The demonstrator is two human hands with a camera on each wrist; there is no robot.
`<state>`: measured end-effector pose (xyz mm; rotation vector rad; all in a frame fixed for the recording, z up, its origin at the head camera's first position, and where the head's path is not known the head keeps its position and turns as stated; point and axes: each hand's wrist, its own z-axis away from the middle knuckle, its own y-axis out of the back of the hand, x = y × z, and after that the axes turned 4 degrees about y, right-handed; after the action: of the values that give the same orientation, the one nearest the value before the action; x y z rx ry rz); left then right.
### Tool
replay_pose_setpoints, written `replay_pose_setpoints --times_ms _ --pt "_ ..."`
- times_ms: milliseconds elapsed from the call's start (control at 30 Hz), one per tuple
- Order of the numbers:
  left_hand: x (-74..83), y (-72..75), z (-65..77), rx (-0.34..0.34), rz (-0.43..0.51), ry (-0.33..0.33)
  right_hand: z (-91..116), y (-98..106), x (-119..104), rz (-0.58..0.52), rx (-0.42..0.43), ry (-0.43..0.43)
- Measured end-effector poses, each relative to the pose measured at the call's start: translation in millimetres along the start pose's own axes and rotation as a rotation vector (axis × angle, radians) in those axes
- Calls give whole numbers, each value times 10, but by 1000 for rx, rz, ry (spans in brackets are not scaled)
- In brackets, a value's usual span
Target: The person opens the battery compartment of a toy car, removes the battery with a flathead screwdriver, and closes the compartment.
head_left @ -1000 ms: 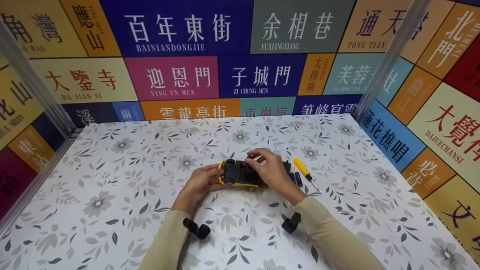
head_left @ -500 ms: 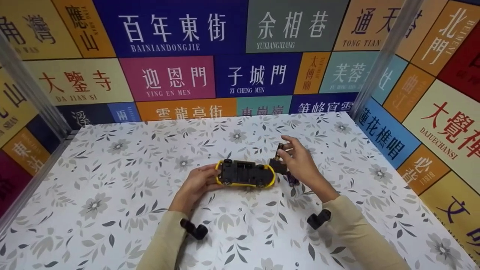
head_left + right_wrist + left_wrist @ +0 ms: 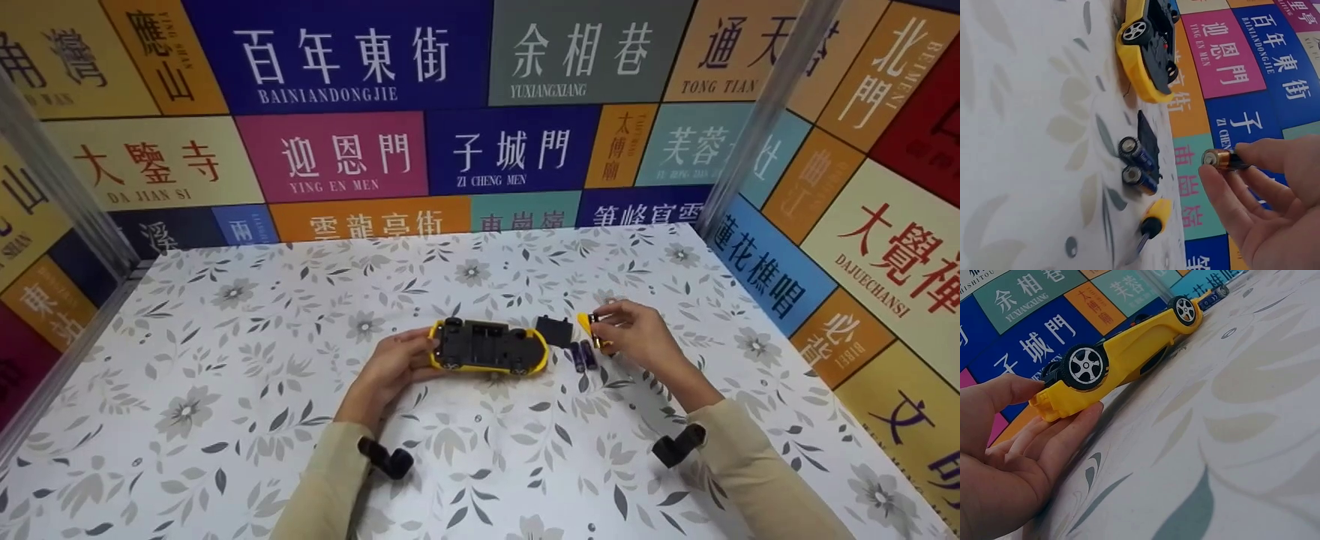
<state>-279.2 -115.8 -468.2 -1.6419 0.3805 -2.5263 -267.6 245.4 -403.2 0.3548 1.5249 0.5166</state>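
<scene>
A yellow toy car (image 3: pixel 489 348) lies upside down, its black underside and an open battery compartment (image 3: pixel 487 333) facing up. My left hand (image 3: pixel 395 367) holds one end of it, thumb on top and fingers beneath, as the left wrist view shows. My right hand (image 3: pixel 636 337) pinches a copper-and-black battery (image 3: pixel 1220 159) between thumb and fingertips, raised over the table. Below it, a yellow-handled screwdriver (image 3: pixel 1154 218) lies on the table, partly covered by the hand in the head view. Two dark purple-blue batteries (image 3: pixel 583 355) lie side by side near it.
A flat black cover (image 3: pixel 555 331) lies between the car and the two batteries. The table (image 3: pixel 300 465) wears a white floral cloth. Panels with printed signs (image 3: pixel 330 150) stand along its back and sides, with clear posts (image 3: pixel 765 112) at the corners.
My right hand has left the car's underside with the battery and moved right, past the black cover, to above the screwdriver. My left hand keeps its hold on the car.
</scene>
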Motion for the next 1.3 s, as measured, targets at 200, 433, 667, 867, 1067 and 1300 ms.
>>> replay_pose_setpoints --times_ms 200,433,667,867,1067,1300 --pt "1 18 12 -7 13 -9 -26 5 97 83 2 -120" --pt "0 14 16 -12 33 -13 -46 -17 174 143 -16 -154" --pt "27 -10 30 8 26 9 -43 -83 134 212 36 -111" --pt "21 -17 28 -15 39 -12 -16 -106 114 195 50 -94" --pt "15 -21 20 -25 49 -23 9 -106 104 147 48 -110" --pt "16 -27 21 36 47 -22 30 -166 82 127 46 -87"
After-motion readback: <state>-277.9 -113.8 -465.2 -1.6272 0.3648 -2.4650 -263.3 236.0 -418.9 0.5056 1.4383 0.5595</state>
